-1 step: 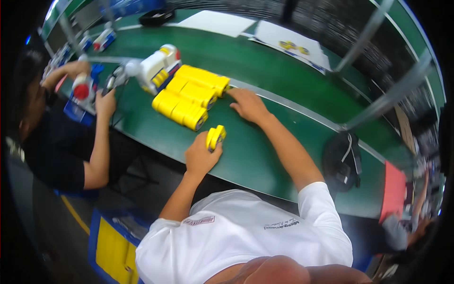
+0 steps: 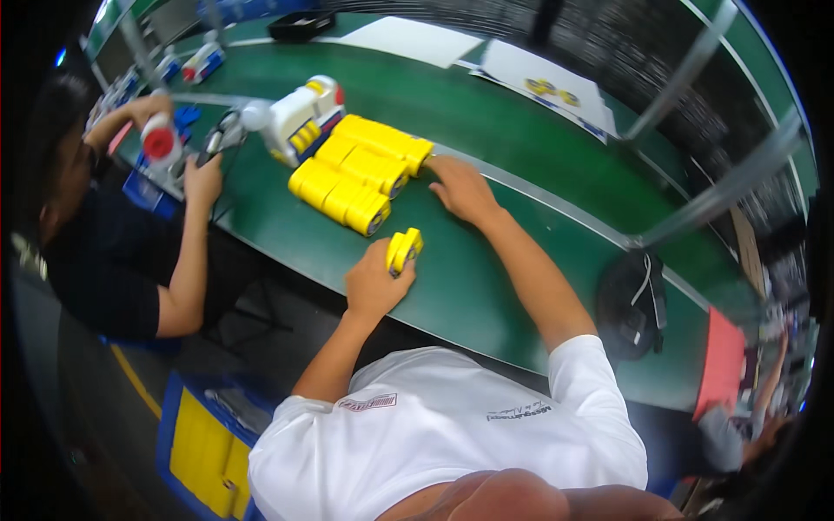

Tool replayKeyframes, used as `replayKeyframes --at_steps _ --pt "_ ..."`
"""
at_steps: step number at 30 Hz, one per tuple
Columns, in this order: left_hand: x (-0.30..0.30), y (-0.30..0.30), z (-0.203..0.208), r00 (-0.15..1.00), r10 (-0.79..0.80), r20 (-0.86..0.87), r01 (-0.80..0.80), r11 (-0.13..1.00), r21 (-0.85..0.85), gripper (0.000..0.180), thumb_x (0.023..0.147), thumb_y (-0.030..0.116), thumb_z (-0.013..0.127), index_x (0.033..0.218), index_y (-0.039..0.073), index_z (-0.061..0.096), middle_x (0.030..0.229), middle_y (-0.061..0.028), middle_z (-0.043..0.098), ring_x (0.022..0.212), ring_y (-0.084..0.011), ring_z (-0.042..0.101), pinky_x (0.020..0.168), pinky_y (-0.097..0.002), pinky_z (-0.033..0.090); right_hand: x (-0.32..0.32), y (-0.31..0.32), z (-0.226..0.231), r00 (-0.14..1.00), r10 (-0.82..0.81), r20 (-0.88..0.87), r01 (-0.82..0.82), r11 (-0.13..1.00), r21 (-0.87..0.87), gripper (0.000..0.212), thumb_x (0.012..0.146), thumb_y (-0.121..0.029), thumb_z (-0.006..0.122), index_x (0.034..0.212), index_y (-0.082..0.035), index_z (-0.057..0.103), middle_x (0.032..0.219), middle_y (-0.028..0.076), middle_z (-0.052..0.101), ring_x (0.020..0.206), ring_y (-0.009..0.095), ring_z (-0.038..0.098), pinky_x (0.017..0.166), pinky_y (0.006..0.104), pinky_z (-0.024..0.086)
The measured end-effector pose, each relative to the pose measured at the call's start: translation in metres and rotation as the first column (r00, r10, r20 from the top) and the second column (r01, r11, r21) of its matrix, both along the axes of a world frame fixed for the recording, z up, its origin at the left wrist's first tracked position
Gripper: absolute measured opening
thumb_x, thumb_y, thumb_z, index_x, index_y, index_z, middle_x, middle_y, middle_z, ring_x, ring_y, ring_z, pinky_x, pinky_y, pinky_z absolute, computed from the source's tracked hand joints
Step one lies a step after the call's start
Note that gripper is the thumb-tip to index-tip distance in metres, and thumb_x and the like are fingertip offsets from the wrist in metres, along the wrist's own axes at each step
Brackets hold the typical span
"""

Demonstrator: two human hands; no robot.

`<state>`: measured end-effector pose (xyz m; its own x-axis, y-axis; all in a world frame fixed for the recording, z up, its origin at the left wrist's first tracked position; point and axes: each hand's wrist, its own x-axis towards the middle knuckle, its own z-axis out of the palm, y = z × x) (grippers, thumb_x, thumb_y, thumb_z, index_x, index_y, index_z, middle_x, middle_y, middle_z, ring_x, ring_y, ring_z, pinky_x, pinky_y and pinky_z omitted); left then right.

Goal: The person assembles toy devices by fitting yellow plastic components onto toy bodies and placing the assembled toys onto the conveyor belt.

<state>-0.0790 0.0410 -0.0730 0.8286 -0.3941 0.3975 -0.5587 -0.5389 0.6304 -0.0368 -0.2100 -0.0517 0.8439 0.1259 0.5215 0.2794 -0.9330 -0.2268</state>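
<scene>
Still, left hand (image 2: 374, 282) grips yellow pieces (image 2: 401, 251), barely moved.

Three yellow rows (image 2: 358, 168), two held yellow pieces (image 2: 396, 252), one black tray (image 2: 301, 26), one red panel (image 2: 721, 360)

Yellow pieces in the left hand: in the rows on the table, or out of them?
Out: the left hand holds the yellow pieces apart from the yellow rows, and green tabletop shows between them.
</scene>
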Motion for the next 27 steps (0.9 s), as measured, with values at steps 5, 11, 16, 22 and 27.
replayKeyframes --at_steps 5,11,16,22,27 --pt "0.003 0.0 -0.005 0.999 0.01 0.039 -0.01 1.0 0.009 0.042 0.078 0.03 0.071 0.109 0.004 0.059 0.096 -0.0151 0.065 0.083 -0.0365 0.065 0.067 -0.045 0.053 0.037 0.002 -0.016 0.999 -0.009 0.042 0.009 1.0 -0.006 0.048 0.08 -0.007 0.069 0.125 -0.005 0.052 0.121 0.018 0.059 0.109 0.038 0.056 0.095 0.0448 0.044" --pt "0.006 -0.004 -0.013 0.997 0.004 0.079 -0.004 1.0 -0.002 0.041 0.077 0.032 0.071 0.106 0.006 0.058 0.091 -0.0142 0.064 0.078 -0.0357 0.066 0.064 -0.046 0.053 0.037 -0.013 -0.014 0.991 0.015 0.134 -0.002 0.996 -0.094 0.032 0.076 -0.004 0.069 0.107 -0.008 0.06 0.1 0.014 0.058 0.094 0.035 0.057 0.081 0.0434 0.046" --pt "0.001 -0.004 -0.012 0.996 0.063 0.062 -0.063 0.998 -0.002 0.041 0.077 0.032 0.071 0.106 0.006 0.057 0.09 -0.014 0.063 0.077 -0.0353 0.065 0.064 -0.046 0.053 -0.023 -0.005 0.007 0.989 0.12 -0.089 -0.13 0.984 -0.12 0.02 0.081 -0.005 0.063 0.099 -0.01 0.061 0.091 0.012 0.055 0.085 0.033 0.057 0.072 0.0419 0.047" --pt "-0.013 -0.015 -0.016 0.997 0.072 0.031 -0.072 0.997 0.011 0.065 0.075 0.04 0.075 0.123 0.003 0.051 0.093 -0.0168 0.065 0.079 -0.0362 0.067 0.066 -0.0455 0.054 -0.101 0.023 -0.01 0.959 0.24 -0.149 -0.204 0.953 0.224 0.037 0.08 0.001 0.067 0.115 -0.008 0.06 0.105 0.015 0.059 0.1 0.031 0.062 0.085 0.0369 0.051" --pt "-0.036 -0.025 0.001 0.913 -0.3 -0.278 0.263 0.951 -0.164 0.098 0.072 0.028 0.073 0.147 -0.007 0.02 0.096 -0.0265 0.064 0.087 -0.0425 0.064 0.078 -0.0475 0.052 -0.127 0.061 -0.038 0.954 0.271 -0.127 -0.014 0.462 0.887 0.071 0.084 -0.018 0.071 0.143 0.0 0.037 0.135 0.022 0.05 0.123 0.034 0.054 0.102 0.0427 0.045"
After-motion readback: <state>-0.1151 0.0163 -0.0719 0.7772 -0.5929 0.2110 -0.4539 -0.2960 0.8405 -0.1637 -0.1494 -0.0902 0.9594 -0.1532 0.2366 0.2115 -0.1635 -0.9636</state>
